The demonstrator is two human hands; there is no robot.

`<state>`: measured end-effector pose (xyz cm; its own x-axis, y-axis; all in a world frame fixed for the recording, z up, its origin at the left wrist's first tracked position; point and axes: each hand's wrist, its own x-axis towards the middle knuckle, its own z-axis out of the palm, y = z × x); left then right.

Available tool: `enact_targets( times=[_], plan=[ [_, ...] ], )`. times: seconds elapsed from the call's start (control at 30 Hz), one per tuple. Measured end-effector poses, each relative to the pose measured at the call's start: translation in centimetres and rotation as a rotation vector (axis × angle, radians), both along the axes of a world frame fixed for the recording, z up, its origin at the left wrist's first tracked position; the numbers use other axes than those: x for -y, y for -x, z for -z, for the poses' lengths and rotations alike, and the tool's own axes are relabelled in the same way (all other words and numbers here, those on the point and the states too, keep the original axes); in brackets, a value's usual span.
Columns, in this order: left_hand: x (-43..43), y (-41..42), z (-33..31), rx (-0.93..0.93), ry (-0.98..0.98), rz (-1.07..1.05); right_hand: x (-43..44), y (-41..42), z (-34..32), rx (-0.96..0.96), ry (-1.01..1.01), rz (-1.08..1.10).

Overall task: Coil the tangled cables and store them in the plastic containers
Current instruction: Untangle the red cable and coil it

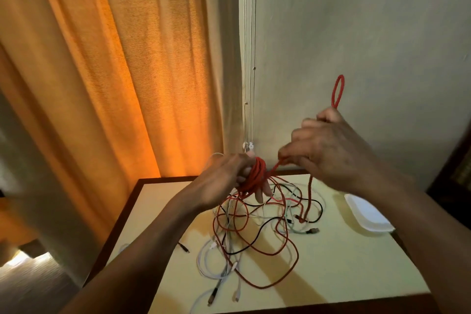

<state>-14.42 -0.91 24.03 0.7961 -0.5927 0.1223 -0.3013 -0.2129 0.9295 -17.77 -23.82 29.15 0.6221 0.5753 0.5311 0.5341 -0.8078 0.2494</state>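
My left hand point(229, 181) grips a partly wound coil of red cable point(256, 176), held up above the table. My right hand point(328, 150) pinches a strand of the same red cable near the coil; a loop of it point(338, 90) sticks up above that hand. Below, a tangle of red, white and black cables point(254, 234) lies spread on the table, with red strands rising from it to the coil. A white plastic container point(367, 214) lies at the table's right edge.
The cream table point(344, 267) has a dark wooden rim and stands in a corner. An orange curtain point(114, 71) hangs at the left and back, a pale wall point(369, 33) at the right. Blind cords point(248, 58) hang in the corner.
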Motion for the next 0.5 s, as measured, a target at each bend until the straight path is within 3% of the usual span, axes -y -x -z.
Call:
enact_targets(
  times=[0.1, 0.3, 0.4, 0.5],
  plan=[
    [0.3, 0.9, 0.3, -0.045, 0.052, 0.136, 0.1, -1.7, -2.0, -0.020, -0.029, -0.023],
    [0.9, 2.4, -1.0, -0.272, 0.468, 0.367, -1.3, -5.1, -0.4, -0.151, -0.180, -0.050],
    [0.8, 2.3, -1.5, -0.339, 0.735, 0.355, -2.5, -5.2, 1.9, -0.148, -0.273, -0.055],
    [0.1, 2.2, -2.5, -0.321, 0.953, 0.260, -3.4, -4.2, 5.0, -0.370, -0.304, 0.076]
  ],
)
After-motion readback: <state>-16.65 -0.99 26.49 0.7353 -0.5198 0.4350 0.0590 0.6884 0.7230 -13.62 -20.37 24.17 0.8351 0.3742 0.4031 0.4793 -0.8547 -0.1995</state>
